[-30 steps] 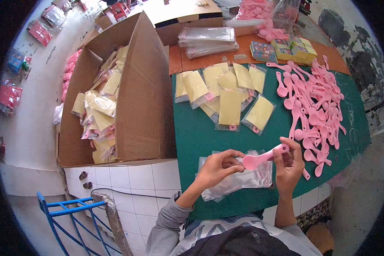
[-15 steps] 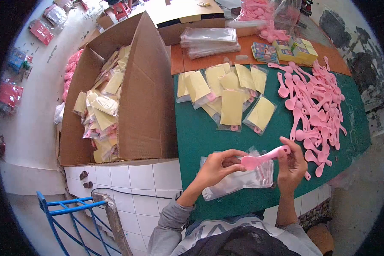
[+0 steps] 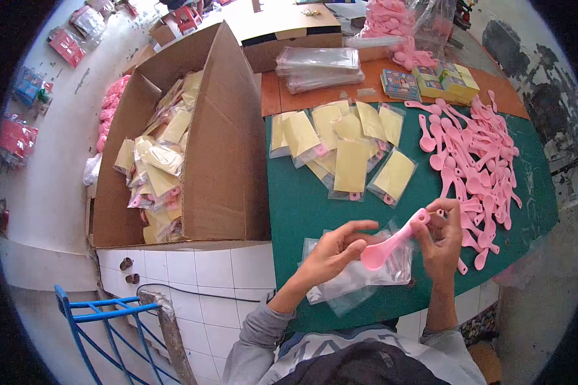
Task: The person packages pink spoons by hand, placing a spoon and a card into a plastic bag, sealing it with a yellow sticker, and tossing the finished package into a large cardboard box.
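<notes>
A pink plastic spoon (image 3: pixel 388 248) hangs over the table, its bowl low and to the left, its handle rising to the right. My right hand (image 3: pixel 442 240) pinches the handle end near its hole. Beside the bowl is my left hand (image 3: pixel 332 251), fingers apart, its thumb tip right at the bowl's edge. Beneath both hands lie clear plastic bags (image 3: pixel 347 294) on the green tabletop (image 3: pixel 289 221). To the right spreads a heap of pink spoons (image 3: pixel 472 160). Filled bags with pale yellow cards (image 3: pixel 351 165) lie beyond my hands.
A tall cardboard box (image 3: pixel 228 147) full of packed bags stands left of the table. At the back are stacked clear bags (image 3: pixel 318 61), small colourful cards (image 3: pixel 401 85), and a plastic sack of pink spoons (image 3: pixel 388 22). A blue metal frame (image 3: pixel 109 314) stands at lower left.
My left fingers have opened and come away from the spoon's bowl. The spoon has tilted more steeply, bowl downward, still in my right hand. The clear bags below have spread slightly.
</notes>
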Demonstrator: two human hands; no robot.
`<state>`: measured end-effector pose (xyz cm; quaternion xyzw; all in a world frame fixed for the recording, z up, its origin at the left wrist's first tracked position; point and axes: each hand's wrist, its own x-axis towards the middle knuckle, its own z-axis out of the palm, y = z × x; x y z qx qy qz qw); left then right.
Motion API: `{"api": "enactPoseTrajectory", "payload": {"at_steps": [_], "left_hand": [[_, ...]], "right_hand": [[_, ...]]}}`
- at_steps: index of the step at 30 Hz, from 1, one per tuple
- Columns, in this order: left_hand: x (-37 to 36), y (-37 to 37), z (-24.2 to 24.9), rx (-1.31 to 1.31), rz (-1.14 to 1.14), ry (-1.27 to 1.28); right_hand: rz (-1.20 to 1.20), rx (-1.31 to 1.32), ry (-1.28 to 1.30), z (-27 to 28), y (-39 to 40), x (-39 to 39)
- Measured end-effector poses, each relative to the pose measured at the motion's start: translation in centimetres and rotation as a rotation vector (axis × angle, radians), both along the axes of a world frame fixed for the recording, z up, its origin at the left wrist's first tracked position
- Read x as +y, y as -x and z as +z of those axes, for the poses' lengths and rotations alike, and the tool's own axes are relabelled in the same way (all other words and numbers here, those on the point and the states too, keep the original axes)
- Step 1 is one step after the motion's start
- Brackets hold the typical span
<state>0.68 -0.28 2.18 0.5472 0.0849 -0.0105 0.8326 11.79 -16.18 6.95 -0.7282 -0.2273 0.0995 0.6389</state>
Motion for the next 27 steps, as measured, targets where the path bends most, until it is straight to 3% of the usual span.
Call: {"api": "enactPoseTrajectory", "payload": {"at_steps": [4, 7, 14, 16, 18, 21, 23, 25, 26, 27], "left_hand": [[0.3, -0.2, 0.3, 0.058, -0.153, -0.101], [-0.1, -1.0, 1.4, -0.025, -0.009, -0.063], [2.4, -3.4, 2.6, -0.113, -0.174, -0.003], [2.7, -4.2, 3.7, -0.102, -0.074, 0.023], [3.3, -4.7, 4.6, -0.08, 0.011, -0.022], [4.1, -5.0, 4.0, -0.146, 0.07, -0.126], [4.5, -4.6, 4.0, -0.347, 0.006, -0.138], [5.2, -4.5, 3.4, -0.621, -0.043, -0.154], [5.5, -4.3, 3.6, -0.628, -0.077, -0.154], [5.6, -4.1, 3.8, -0.633, -0.055, -0.196]], "right_hand": [[0.076, -0.235, 0.015, 0.0, -1.2, -0.5], [0.14, -0.371, -0.045, 0.1, -2.3, -0.7], [0.368, -0.604, 0.038, 3.4, -6.9, 1.3], [0.49, -0.567, 0.098, 4.4, -7.4, 2.4], [0.664, -0.746, 0.073, 5.3, -7.8, 4.7], [0.886, -0.615, 0.028, 4.5, -12.2, 7.1], [0.847, -0.471, 0.024, 3.8, -19.9, 9.8], [0.498, -0.706, 0.511, 2.0, -27.9, 12.4], [0.361, -0.85, 0.734, -0.9, -32.3, 12.8], [0.288, -0.948, 0.712, -4.0, -35.3, 12.7]]}}
